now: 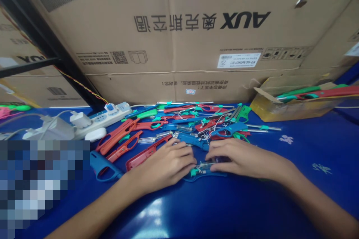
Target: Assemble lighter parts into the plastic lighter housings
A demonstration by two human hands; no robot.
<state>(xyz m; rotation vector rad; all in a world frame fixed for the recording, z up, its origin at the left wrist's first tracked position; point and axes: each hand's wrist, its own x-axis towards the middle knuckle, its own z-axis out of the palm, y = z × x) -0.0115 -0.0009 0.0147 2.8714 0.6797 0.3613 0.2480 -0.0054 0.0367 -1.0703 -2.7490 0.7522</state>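
Observation:
A blue lighter shell [207, 174] with a clear tube, white wires and a green piece in it lies on the blue table between my hands. My left hand [171, 162] is closed at the shell's left end, its fingertips beside the green piece. My right hand [235, 157] has its fingers curled round the right end of the shell, over the clear tube. Just beyond my fingers lies another blue shell [193, 141]. The undersides of both hands are hidden.
A pile of red, blue and green lighter parts [209, 119] spreads behind my hands. A power strip [102, 119] with plugs stands at the left. An open carton [297, 108] of lighters is at the back right, before a large cardboard wall [174, 52].

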